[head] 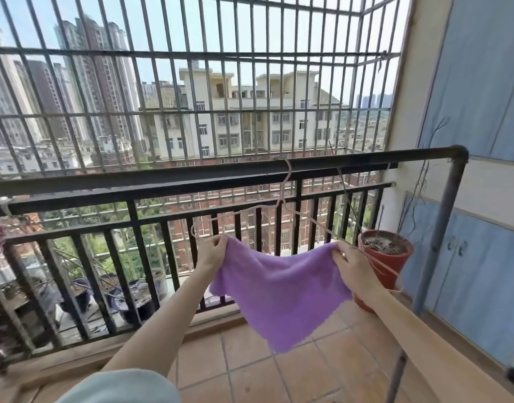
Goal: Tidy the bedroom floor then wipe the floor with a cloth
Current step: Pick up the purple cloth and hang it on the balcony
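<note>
A purple cloth (282, 292) hangs spread between my two hands on a balcony. My left hand (213, 253) pinches its upper left corner. My right hand (351, 264) grips its upper right corner, fingers curled over the edge. Just above the cloth a thin pale wire hanger (282, 199) hooks over the dark bar of a drying rack (366, 157); the hanger's lower wire runs close to both hands. The cloth's bottom corner dangles above the tiled floor (250, 373).
A black balcony railing (133, 216) stands right behind the cloth, with a metal security grille (191, 56) above it. A red flowerpot (386, 254) sits at the right by the rack's upright pole (442, 234). Blue cabinet doors (482, 257) line the right wall.
</note>
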`<state>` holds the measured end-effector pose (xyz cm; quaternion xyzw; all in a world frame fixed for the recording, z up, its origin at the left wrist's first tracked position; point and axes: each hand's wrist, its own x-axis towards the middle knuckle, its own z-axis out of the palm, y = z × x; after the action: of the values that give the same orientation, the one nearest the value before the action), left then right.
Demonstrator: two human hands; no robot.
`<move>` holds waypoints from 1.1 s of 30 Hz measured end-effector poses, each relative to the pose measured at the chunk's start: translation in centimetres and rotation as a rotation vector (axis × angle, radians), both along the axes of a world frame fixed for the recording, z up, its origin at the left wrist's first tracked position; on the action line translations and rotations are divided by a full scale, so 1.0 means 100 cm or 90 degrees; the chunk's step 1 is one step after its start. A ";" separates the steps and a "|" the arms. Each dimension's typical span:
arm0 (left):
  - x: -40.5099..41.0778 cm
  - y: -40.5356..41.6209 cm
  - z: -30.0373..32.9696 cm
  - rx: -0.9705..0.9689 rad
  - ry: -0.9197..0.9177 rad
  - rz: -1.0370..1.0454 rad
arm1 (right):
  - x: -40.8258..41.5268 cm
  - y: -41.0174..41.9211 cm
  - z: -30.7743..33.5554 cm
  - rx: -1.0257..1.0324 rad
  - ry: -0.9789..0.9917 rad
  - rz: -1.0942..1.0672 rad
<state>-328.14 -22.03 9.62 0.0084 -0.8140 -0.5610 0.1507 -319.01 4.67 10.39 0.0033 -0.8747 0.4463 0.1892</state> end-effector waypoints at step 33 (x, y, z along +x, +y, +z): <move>-0.014 -0.006 -0.029 -0.247 0.033 -0.174 | 0.068 -0.030 -0.122 -0.357 0.062 -0.198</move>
<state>-329.55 -22.68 6.72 -0.1452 -0.8961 -0.4090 0.0930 -312.16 1.65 -1.79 -0.1611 -0.6976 0.6350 0.2901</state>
